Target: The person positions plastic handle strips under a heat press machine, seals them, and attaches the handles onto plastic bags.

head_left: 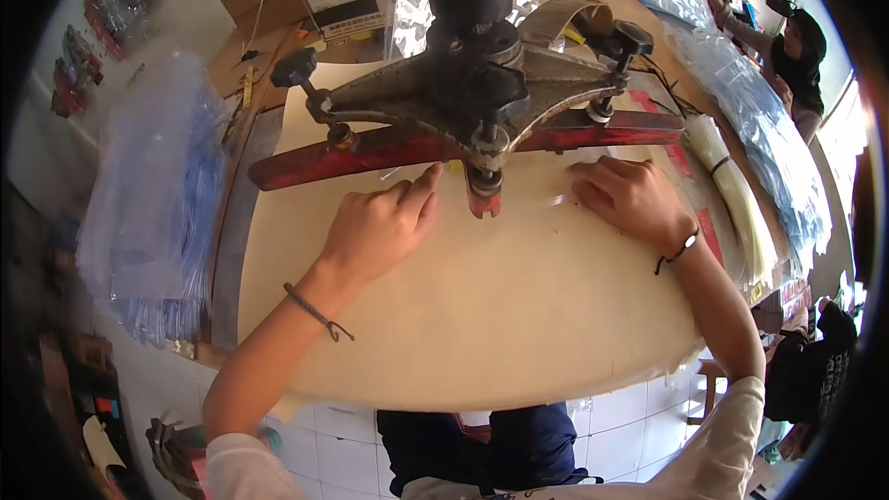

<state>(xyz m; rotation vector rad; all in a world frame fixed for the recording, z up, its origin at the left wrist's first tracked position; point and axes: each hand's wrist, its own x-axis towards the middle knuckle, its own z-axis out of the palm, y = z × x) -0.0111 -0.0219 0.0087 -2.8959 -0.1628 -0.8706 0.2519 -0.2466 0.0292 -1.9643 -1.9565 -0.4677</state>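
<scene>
My left hand rests on a large cream-coloured sheet, its index finger stretched toward the red press bar and the other fingers bent. To the right of the press's middle foot, my right hand lies on the same sheet, fingers bent and tips touching the surface, thumb apart. Faint glints near both hands suggest clear plastic film, but its outline cannot be made out. Over the sheet hangs a dark metal press head with black knobs, carrying the red bar. Neither hand visibly grips anything.
A stack of clear bluish plastic bags hangs at the left. On the right lie a tied bundle of pale strips and a long pile of clear plastic. Another person is at the far right. Cardboard boxes stand behind.
</scene>
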